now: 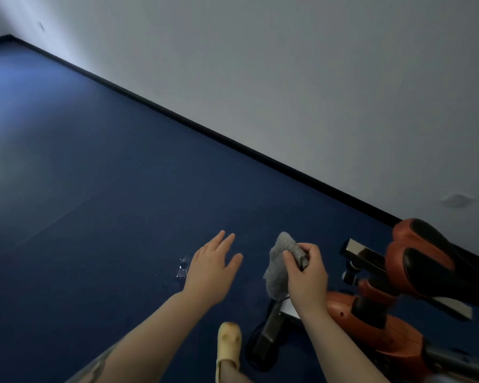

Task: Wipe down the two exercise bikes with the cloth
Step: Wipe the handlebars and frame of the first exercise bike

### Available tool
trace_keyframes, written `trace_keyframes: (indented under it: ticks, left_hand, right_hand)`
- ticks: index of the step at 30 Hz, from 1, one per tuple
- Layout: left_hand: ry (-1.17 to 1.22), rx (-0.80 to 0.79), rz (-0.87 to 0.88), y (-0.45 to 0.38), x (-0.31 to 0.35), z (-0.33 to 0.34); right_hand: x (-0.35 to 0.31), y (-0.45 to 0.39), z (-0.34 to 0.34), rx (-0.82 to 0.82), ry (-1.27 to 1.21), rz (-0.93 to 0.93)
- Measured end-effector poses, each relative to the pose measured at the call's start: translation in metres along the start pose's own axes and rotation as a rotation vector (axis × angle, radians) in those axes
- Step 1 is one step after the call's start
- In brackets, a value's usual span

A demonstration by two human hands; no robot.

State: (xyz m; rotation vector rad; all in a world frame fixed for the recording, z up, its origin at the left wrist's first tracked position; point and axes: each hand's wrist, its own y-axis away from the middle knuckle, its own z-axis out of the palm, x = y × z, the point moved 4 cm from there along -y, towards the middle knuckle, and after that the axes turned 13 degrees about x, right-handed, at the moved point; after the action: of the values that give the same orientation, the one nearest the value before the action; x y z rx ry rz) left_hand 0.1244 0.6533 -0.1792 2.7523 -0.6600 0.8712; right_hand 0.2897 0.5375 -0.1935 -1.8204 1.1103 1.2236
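The right hand (304, 269) grips a bunched grey cloth (278, 265), fingers curled around its upper part while the rest of the fabric hangs down to the left of the palm. The cloth is held in the air above the dark blue floor (94, 189), just left of the orange and black exercise bike (404, 294) that fills the near right corner of the view; cloth and bike do not appear to touch. Only one bike is in view, with its padded black and orange seat (423, 258) at the right and a metal pedal (270, 333) lower down, near the person's yellow shoe (228, 346). The left hand (210, 275) is empty, released and flat with fingers spread, hovering over the floor to the left of the cloth. A few small wet drops (181, 268) glisten on the floor just left of that hand. A pale wall (288, 78) with a black skirting strip (205, 131) runs diagonally across the far side.
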Motion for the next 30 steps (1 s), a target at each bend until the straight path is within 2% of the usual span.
trace_keyframes:
  ticks: [9,13,19,24,27,30]
  left_hand:
    - [-0.051,-0.060,0.049,-0.179,0.016,-0.006]
    - [0.029,-0.063,0.107,-0.257,0.051,0.005]
    - [0.007,-0.216,0.242,-0.354,0.093,0.047]
    - [-0.065,-0.373,0.463,-0.450,0.151,0.088]
    - [-0.081,-0.419,0.648,-0.501,0.208,0.115]
    - [-0.042,-0.489,0.749,-0.522,0.269,0.148]
  right_hand:
    - [-0.010,-0.138,0.075,0.057,-0.008,0.084]
    - [-0.020,-0.211,0.083,0.178,-0.010,0.109]
    - [-0.011,-0.295,0.085,0.329,0.025,0.136]
    - [-0.005,-0.353,0.059,0.617,-0.001,0.244]
    - [-0.005,-0.377,0.034,0.795,0.022,0.264]
    - [-0.003,-0.385,0.006,0.972,0.000,0.313]
